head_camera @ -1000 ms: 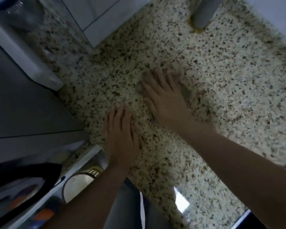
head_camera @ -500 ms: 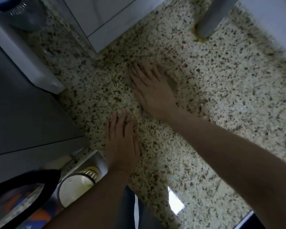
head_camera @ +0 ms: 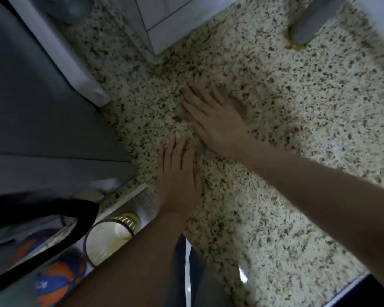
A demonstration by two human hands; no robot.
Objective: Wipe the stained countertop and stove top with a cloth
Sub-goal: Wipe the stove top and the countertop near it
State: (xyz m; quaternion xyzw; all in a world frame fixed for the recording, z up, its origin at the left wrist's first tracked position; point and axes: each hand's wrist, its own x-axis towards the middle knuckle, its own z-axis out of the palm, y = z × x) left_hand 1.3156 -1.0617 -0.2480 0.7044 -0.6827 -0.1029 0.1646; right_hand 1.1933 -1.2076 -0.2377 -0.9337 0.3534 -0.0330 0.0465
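Wiping is under way on the speckled bench, as I read it: my right hand lies flat with fingers spread, pressing a thin greyish cloth against the stone near the corner where the grey appliance meets the tiled wall. Only the cloth's edges show past the fingers and palm, and its tone blends with the stone, so I can't tell its full outline. My left hand rests open, fingers together, on the bench close to its front edge, holding nothing.

I judge the job to be partway at most. A yellowish ring of grime shows around the base of the grey post at the far right, untouched. No stove top is plainly in view, so that half looks still to come. Blur and dim light make small stains impossible to pick out from the granite flecks. Below the bench edge, a pale round container and an orange-and-blue ball are partly cut off.
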